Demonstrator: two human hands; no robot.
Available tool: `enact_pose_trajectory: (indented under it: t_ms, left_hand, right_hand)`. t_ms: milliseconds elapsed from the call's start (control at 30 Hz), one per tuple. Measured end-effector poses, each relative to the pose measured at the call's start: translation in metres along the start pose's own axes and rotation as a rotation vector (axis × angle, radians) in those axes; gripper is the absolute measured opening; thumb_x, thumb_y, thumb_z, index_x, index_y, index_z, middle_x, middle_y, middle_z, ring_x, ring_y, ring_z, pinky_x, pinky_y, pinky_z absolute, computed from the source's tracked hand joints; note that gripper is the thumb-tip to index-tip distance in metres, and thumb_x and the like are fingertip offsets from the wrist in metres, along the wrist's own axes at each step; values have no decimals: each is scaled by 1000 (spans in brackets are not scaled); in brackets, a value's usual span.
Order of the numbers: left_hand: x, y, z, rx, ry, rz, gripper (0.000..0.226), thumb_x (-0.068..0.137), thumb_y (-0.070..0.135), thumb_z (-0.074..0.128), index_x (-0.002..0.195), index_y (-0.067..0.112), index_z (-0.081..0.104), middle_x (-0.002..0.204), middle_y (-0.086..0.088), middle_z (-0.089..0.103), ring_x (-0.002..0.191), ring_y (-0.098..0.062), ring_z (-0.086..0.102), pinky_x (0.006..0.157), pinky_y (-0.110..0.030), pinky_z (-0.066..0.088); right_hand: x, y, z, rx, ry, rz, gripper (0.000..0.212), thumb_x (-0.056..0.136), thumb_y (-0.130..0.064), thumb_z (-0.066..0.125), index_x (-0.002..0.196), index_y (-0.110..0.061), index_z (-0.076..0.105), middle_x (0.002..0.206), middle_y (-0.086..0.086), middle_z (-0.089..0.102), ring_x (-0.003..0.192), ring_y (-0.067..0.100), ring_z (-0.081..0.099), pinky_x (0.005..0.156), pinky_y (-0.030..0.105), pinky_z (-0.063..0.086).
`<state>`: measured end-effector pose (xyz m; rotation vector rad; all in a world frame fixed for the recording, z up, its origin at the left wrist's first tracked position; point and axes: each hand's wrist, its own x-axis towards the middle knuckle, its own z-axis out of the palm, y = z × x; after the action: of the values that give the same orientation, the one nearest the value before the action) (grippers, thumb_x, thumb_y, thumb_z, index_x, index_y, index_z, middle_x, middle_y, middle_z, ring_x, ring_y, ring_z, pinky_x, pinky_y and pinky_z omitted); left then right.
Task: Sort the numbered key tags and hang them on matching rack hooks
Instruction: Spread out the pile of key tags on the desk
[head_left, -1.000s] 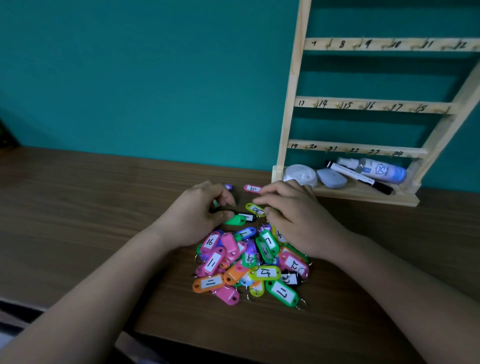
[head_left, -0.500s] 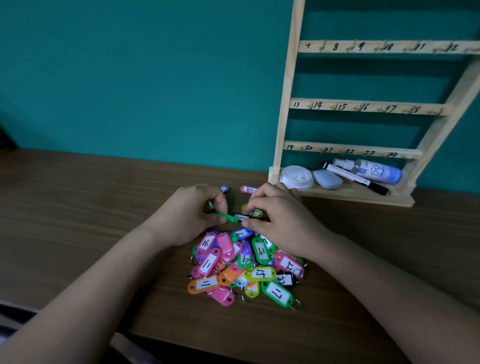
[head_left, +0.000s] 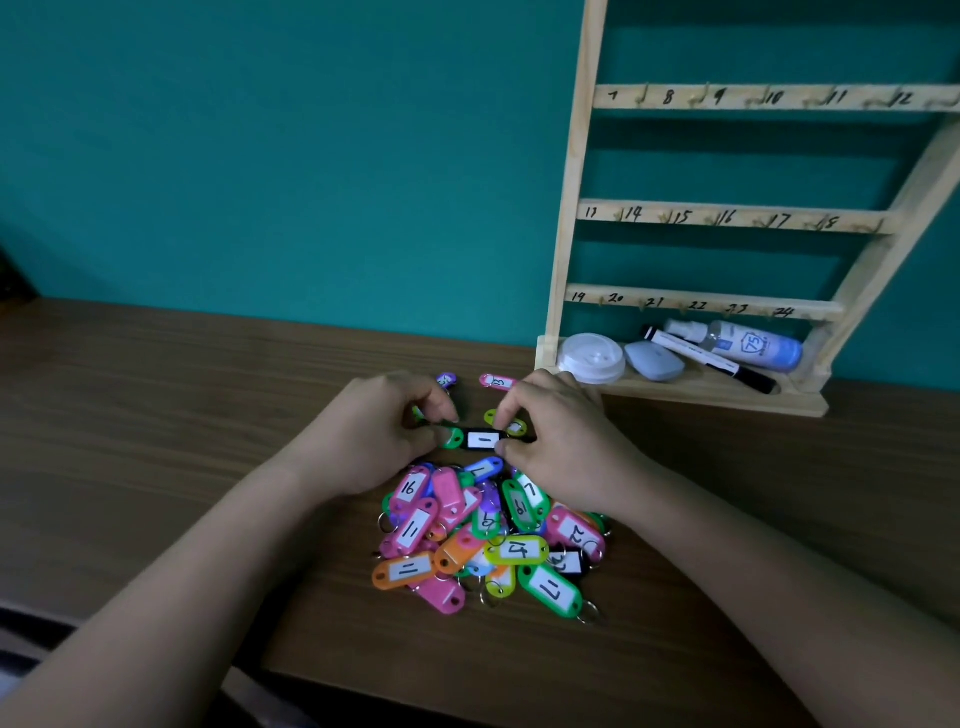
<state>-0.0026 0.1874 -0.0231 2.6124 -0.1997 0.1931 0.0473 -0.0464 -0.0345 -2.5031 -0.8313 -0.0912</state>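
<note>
A heap of coloured numbered key tags (head_left: 488, 540) lies on the wooden table (head_left: 156, 441) in front of me. Just beyond the heap, my left hand (head_left: 374, 441) pinches a green tag (head_left: 452, 439). My right hand (head_left: 566, 441) grips the right end of a black tag (head_left: 480, 440) whose white label reads 1. The two tags touch end to end between my hands. The wooden rack (head_left: 727, 218) with numbered hooks stands at the back right; no tag hangs on the rows I can see.
A pink tag (head_left: 496, 383) and a purple tag (head_left: 445, 379) lie apart beyond my hands. The rack's base tray holds a white lid (head_left: 592, 358), a grey oval case (head_left: 654, 361), a black marker (head_left: 711, 358) and a spray bottle (head_left: 748, 345). A teal wall stands behind.
Both hands have lifted the green and black tags clear of the heap's far edge. The black tag's label now faces up between my fingers.
</note>
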Motion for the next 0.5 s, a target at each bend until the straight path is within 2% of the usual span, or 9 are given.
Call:
enact_pose_trajectory:
  t_ms: [67,133,200,267,333,400,500]
  left_hand:
    - [3,0,5,14,0,-3,11,91,33,81,97,36,73,100,19,69,94,3,61,80,-17,44]
    - [6,-1,7,30,0,-16,11,91,33,80,99,36,73,101,18,66,95,1,60,81,-20,43]
    - [9,-2,6,44,11,-28,13,91,31,81,101,36,74,101,17,64,95,0,59,80,-18,41]
    - [11,-2,6,29,33,-35,14,90,29,82,101,35,74,101,17,64,94,1,59,78,-14,39]
    - [13,1,7,19,59,-24,18,90,27,82,103,35,74,106,16,62,98,-1,58,82,-9,38]
    - [17,7,10,39,88,4,26,89,19,80,108,36,72,111,11,60,107,-6,56,91,-18,42]
    - [22,20,16,47,127,38,41,86,3,72,114,34,72,114,7,56,113,-12,52,94,-25,42]
  right_hand:
    - [-1,-1,0,4,8,-7,12,96,-35,74,101,-34,63,113,-15,51,122,9,44,109,37,31]
    - [-1,-2,0,29,22,-12,11,97,-35,73,96,-34,62,107,-16,52,117,8,46,108,38,33]
    - [-2,-3,-3,99,37,7,11,98,-33,72,91,-32,63,100,-17,56,109,7,52,103,39,40]
    - [-4,0,-11,206,55,67,12,99,-30,71,89,-29,65,92,-13,65,94,10,62,90,40,52]
    - [-6,7,-23,268,79,131,11,101,-27,69,91,-26,65,87,-7,69,83,12,66,77,38,55]
    - [-8,18,-33,293,137,185,9,99,-25,70,90,-25,67,88,-7,70,84,9,65,73,34,52]
    - [-14,42,-44,327,211,298,8,95,-24,75,89,-25,69,92,-8,72,89,9,66,74,33,50]
